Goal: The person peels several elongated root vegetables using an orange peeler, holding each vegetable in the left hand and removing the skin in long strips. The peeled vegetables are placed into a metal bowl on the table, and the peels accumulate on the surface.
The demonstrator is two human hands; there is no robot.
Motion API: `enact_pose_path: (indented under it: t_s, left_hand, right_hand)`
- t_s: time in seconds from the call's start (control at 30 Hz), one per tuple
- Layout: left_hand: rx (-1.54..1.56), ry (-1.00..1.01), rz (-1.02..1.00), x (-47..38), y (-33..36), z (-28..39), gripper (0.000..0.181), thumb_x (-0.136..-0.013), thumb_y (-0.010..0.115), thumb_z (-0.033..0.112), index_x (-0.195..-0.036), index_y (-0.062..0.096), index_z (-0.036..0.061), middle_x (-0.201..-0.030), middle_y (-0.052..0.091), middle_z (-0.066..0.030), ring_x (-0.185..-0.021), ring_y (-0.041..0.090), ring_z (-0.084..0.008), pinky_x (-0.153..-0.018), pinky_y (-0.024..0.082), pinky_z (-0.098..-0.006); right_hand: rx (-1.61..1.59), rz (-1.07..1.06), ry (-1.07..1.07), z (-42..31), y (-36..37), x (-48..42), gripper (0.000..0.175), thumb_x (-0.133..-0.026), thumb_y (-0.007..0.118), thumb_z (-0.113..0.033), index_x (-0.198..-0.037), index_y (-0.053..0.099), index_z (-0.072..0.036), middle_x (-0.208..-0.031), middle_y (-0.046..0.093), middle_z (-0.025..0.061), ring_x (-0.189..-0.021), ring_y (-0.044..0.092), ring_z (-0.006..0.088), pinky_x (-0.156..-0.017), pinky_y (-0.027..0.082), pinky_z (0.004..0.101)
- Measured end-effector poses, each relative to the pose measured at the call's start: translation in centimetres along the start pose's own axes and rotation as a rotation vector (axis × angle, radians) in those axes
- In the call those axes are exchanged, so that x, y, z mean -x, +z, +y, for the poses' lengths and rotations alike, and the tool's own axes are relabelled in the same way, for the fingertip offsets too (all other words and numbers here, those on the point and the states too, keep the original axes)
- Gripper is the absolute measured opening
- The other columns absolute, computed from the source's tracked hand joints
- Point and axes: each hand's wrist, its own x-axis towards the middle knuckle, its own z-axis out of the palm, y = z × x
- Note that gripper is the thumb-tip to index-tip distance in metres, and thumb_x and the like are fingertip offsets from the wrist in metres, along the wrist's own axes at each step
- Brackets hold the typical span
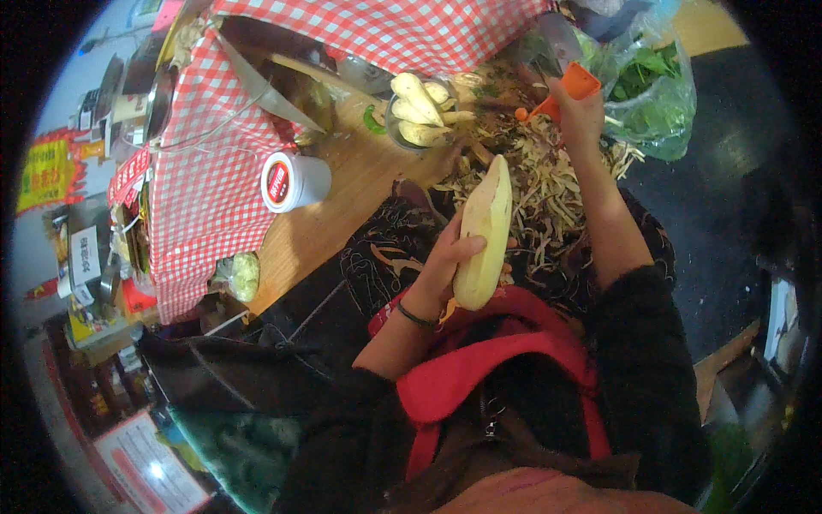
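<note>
My left hand grips a long pale-yellow peeled tuber around its lower half, the narrower end pointing up and away from me. Farther off to the right, my right hand is closed around an orange plastic peeler; its blade cannot be made out. Tool and tuber are apart. Beneath and between the hands spreads a heap of brownish peel strips. Beyond the tuber, a metal bowl holds several peeled tubers.
A white lidded tub stands on the wooden table, left of the bowl. Red checked cloth covers the goods at left. Clear bags of leafy greens sit at far right. A red apron covers my front.
</note>
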Motion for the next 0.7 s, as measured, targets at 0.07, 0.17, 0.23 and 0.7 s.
enact_pose_path:
  t_s: [0.07,0.17,0.23,0.7]
  left_hand:
    - [-0.06,0.037,0.04,-0.6,-0.8,0.1,0.07,-0.072,0.062,0.021,-0.131,0.028,0.006,-0.109,0.049,-0.0132,-0.094,0.056,-0.0242,-0.069,0.055,-0.0368]
    - [-0.276,0.071,0.107,-1.7,-1.6,-0.1,0.069,-0.074,0.063,0.022,-0.131,0.029,0.0043,-0.114,0.048,-0.0118,-0.098,0.053,-0.021,-0.077,0.051,-0.0342]
    - [-0.551,0.157,0.232,-1.8,-1.5,-0.3,0.072,-0.073,0.065,0.021,-0.133,0.028,0.0045,-0.116,0.047,-0.0095,-0.1,0.05,-0.018,-0.081,0.048,-0.032]
    - [0.035,0.078,0.091,-1.1,-1.3,-0.1,0.066,-0.079,0.06,0.022,-0.134,0.026,0.0073,-0.107,0.051,-0.0119,-0.079,0.058,-0.0222,-0.066,0.054,-0.0355]
  right_hand:
    - [-0.1,-0.007,-0.166,-1.1,0.6,1.6,0.045,-0.072,0.073,-0.023,-0.103,0.05,0.0,-0.086,0.058,0.0056,-0.072,0.057,0.0126,-0.059,0.047,0.0266]
    - [0.053,-0.223,-0.035,-3.5,2.3,5.3,0.051,-0.072,0.072,-0.029,-0.108,0.049,-0.002,-0.096,0.057,0.0077,-0.081,0.056,0.0169,-0.076,0.045,0.0305]
    - [0.016,-0.414,-0.022,-4.4,3.1,6.7,0.046,-0.073,0.07,-0.027,-0.107,0.052,-0.001,-0.096,0.058,0.0069,-0.09,0.053,0.015,-0.083,0.042,0.0309]
    - [-0.483,-0.333,0.012,-2.3,2.5,5.6,0.051,-0.079,0.067,-0.019,-0.12,0.041,-0.001,-0.104,0.051,0.0052,-0.089,0.05,0.0139,-0.078,0.041,0.0274]
